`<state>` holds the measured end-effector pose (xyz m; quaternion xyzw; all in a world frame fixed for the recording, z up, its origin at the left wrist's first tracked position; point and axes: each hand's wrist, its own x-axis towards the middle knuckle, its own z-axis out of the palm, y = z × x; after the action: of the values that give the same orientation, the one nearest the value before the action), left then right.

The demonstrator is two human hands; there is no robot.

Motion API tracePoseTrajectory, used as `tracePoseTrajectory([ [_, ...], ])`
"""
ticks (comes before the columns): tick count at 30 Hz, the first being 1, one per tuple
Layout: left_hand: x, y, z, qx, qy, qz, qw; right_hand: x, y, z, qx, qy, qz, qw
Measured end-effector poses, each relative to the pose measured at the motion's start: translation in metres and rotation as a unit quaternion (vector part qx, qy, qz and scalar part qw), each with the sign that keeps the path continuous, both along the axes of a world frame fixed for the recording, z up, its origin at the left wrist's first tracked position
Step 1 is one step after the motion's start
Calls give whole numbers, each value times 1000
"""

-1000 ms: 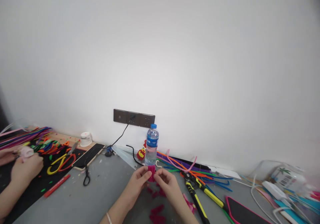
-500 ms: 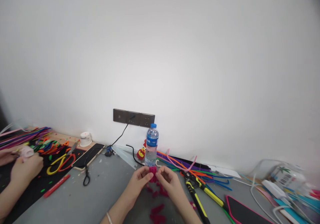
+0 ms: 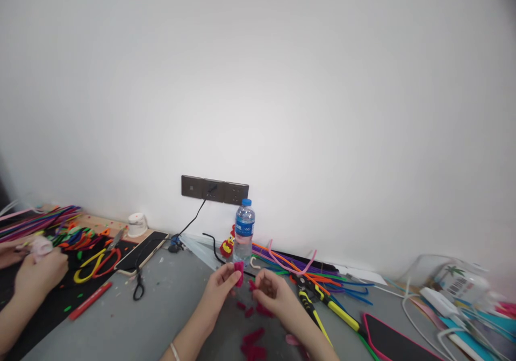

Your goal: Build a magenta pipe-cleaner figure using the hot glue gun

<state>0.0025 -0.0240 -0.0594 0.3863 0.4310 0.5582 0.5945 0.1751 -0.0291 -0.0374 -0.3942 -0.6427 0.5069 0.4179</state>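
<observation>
Between the thumb and fingers of my left hand (image 3: pixel 217 292) is a small upright magenta fuzzy bundle (image 3: pixel 239 274), which looks like pipe cleaner. My right hand (image 3: pixel 274 295) is a short way to its right, fingers curled in a pinch. A small magenta piece (image 3: pixel 252 285) shows at those fingertips. Beneath the hands, more magenta pieces (image 3: pixel 253 336) lie scattered on the grey table (image 3: pixel 133 329). A water bottle (image 3: pixel 244 232) with a blue cap stands just behind, beside a red and yellow figure (image 3: pixel 228 244).
Yellow-black pliers (image 3: pixel 338 313), coloured pipe cleaners (image 3: pixel 298 263) and a pink-edged phone (image 3: pixel 395 342) lie to the right. Leftward are scissors (image 3: pixel 97 261), another phone (image 3: pixel 141 252), a red marker (image 3: pixel 90 301) and a co-worker's hands (image 3: pixel 40 275). A cable (image 3: pixel 195 218) runs to the wall socket (image 3: pixel 215 189).
My right hand has drawn away from the magenta bundle, to the right and slightly down. My left hand has shifted a little left and up, still holding the bundle, which is turned somewhat.
</observation>
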Motion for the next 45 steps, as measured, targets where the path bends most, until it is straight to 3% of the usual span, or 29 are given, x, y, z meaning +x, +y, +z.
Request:
tracePoseTrajectory([
  [4, -1, 2, -1, 2, -7, 12, 1000, 5, -7, -2, 20, -156, 60, 986],
  [8, -1, 2, -1, 2, -8, 7, 1000, 7, -7, -14, 44, -245, 50, 967],
  [11, 0, 3, -3, 6, -1, 7, 1000, 7, -3, -16, 45, -273, 50, 960],
  [17, 0, 5, -7, -1, 6, 14, 1000, 6, -8, 0, 74, -292, 37, 953],
  [22, -1, 3, -3, 0, 3, 1, 1000, 3, -17, 0, 7, -317, 88, 944],
  [27, -1, 3, -2, -3, 2, 2, 1000, -4, -23, -1, -4, -389, 69, 919],
  [34, 0, 2, 0, 3, 6, 3, 1000, 1, -13, 2, 81, -299, 31, 950],
  [37, 0, 3, -2, -2, 2, 1, 1000, 7, -7, -1, 63, -273, 14, 960],
  [42, 0, 3, -2, -9, -9, 1, 1000, 10, -8, -6, -20, -281, 84, 956],
  [45, -1, 2, 1, -3, -10, -5, 1000, 8, -11, -5, 14, -297, 59, 953],
])
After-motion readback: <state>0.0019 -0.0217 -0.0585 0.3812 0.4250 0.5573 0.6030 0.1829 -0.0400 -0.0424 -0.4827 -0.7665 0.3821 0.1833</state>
